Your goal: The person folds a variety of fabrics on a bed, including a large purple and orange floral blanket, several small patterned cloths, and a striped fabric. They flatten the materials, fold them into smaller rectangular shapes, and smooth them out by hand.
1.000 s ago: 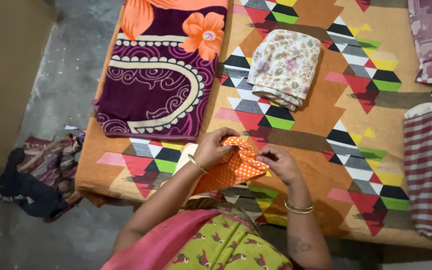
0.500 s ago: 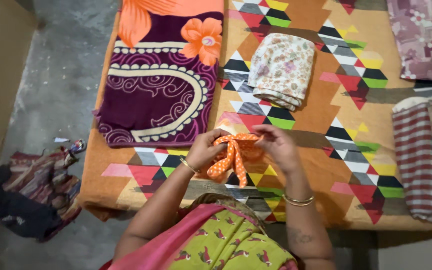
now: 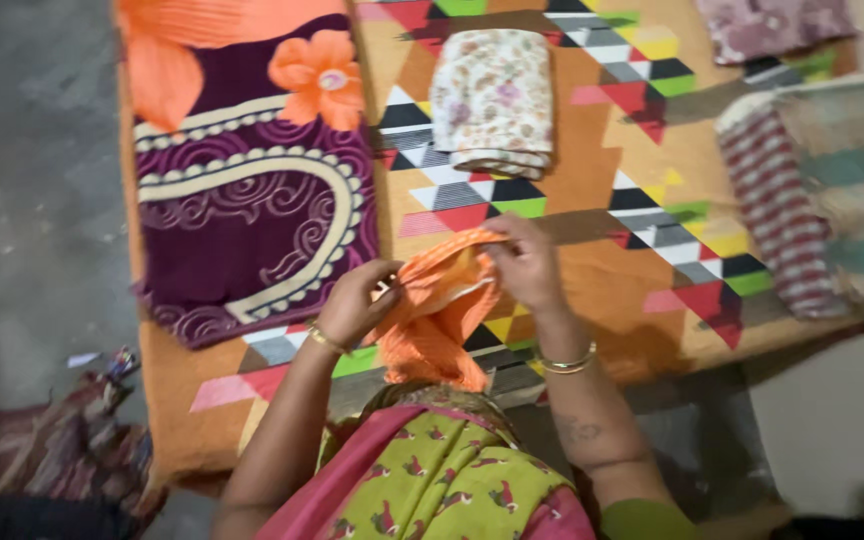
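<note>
A person stands at the near edge of a bed covered by a geometric-patterned orange bedspread. Both hands grip a small orange polka-dot cloth, lifted just above that edge. The left hand is closed, pinching the cloth's left side; the right hand is closed on its upper right corner, slightly higher and farther from the body. The cloth stretches between them, its loose end hanging toward the person. Beyond lie a purple floral blanket, a folded floral cloth and striped folded cloths.
</note>
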